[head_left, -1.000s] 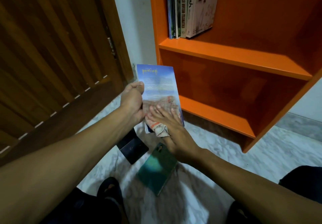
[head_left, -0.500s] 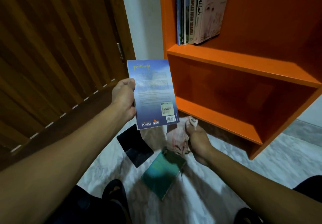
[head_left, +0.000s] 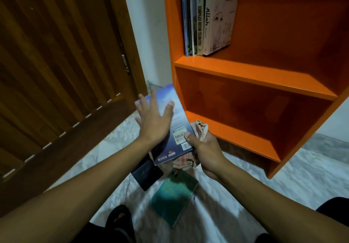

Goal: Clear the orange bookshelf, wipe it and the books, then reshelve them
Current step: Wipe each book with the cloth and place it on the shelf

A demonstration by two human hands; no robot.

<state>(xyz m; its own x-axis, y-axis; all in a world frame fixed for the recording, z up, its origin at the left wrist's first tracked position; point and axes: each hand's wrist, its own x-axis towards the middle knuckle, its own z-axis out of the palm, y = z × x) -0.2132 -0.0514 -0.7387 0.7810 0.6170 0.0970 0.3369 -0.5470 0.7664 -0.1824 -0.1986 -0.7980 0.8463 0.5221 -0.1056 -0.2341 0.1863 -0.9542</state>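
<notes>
The orange bookshelf (head_left: 251,73) stands at the right, with several books (head_left: 207,21) upright at the left end of its upper shelf. Its two lower shelves are bare. In front of it a blue book (head_left: 178,121) is held with its back cover up. My right hand (head_left: 205,152) pinches the book's lower right corner, thumb on the cover, and also clutches a crumpled patterned cloth (head_left: 201,130). My left hand (head_left: 154,123) lies flat on the cover's left part, fingers spread.
A green book (head_left: 173,197) and a dark book (head_left: 147,174) lie on the pale marble floor (head_left: 255,182) below my hands. A brown wooden door (head_left: 56,53) fills the left. My foot in a dark sandal (head_left: 119,218) is at the bottom.
The cloth came off the cover and my right hand dropped, then rose to pinch the book's lower corner. My left hand let go of the book's edge and now lies spread on it.
</notes>
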